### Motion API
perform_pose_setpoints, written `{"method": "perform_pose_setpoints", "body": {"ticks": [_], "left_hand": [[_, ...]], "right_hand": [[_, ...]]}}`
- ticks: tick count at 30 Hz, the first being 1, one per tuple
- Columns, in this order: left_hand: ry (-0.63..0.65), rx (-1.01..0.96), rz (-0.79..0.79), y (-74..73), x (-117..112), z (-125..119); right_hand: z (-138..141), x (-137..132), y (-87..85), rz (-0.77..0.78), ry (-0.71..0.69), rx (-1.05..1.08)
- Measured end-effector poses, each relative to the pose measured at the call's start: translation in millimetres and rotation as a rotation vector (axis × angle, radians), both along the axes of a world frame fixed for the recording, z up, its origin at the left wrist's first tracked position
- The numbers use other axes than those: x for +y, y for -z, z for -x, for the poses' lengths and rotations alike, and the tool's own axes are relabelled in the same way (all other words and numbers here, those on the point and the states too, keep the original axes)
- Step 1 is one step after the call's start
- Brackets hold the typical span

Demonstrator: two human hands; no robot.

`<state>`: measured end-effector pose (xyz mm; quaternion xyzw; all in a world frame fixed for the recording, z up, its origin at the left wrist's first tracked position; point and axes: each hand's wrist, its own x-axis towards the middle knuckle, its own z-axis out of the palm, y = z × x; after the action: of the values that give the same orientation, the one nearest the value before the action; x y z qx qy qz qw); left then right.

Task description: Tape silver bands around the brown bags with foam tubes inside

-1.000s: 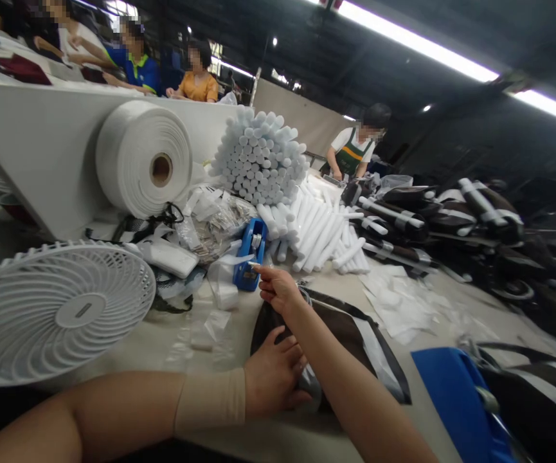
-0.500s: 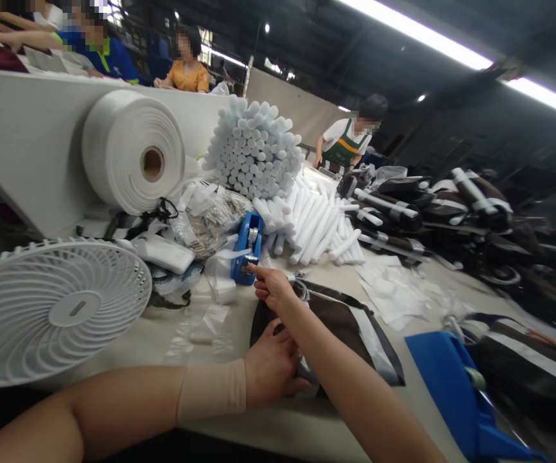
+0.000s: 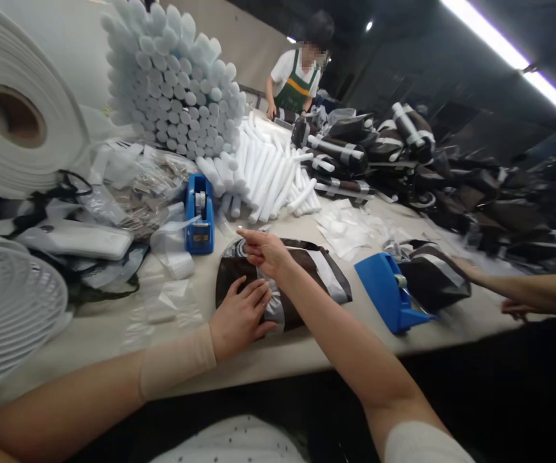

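Note:
A dark brown bag point(image 3: 301, 260) with a pale band and a shiny silvery strip lies flat on the table in front of me. My left hand point(image 3: 242, 312) rests on its left part, fingers stretched out and pressing on the strip. Above the bag's far left edge is my right hand point(image 3: 268, 254), its thumb and index finger brought together and the other fingers curled. Whatever thin thing sits at that fingertip is too small to make out. Just left of the bag stands a blue tape dispenser point(image 3: 199, 215).
White foam rods point(image 3: 268, 177) lie heaped behind the dispenser, beside a large upright bundle point(image 3: 176, 96). A white roll point(image 3: 60, 141) and fan grille point(image 3: 12, 315) are left. Right are a second blue dispenser point(image 3: 386, 289) and another person's arm point(image 3: 533, 292). Packed bags point(image 3: 345, 154) are piled behind.
My right hand has come away from the blue tape dispenser and is now over the bag. My left hand stays on the bag. The view has swung to the right.

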<state>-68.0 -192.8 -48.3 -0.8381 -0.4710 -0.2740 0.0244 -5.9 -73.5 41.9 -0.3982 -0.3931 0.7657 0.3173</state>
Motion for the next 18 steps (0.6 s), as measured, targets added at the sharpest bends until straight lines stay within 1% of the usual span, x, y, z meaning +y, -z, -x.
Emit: {"method": "perform_pose_setpoints", "body": {"ticks": [3,5,7,9,12,18], "left_hand": [[-0.012,0.006,-0.002,-2.9,-1,0],[-0.023,0.009,0.001,-4.0,-2,-1],[-0.024,0.012,0.002,-4.3,-2,-1],[-0.024,0.012,0.006,-4.2,-2,-1],[-0.023,0.003,0.022,-4.6,-3,-1],[-0.004,-0.045,0.047,-7.6,-3,-1]], "right_hand": [[-52,-3,-12.7,0.018,-0.005,0.004],[-79,-9,-12.6,0.055,-0.039,-0.019],[-98,-19,-7.4,0.101,-0.075,-0.051],[-109,-30,-0.5,0.144,-0.093,-0.067],[-116,-44,7.2,0.19,-0.106,-0.06],[-118,-52,10.0,0.232,-0.147,-0.093]]}}
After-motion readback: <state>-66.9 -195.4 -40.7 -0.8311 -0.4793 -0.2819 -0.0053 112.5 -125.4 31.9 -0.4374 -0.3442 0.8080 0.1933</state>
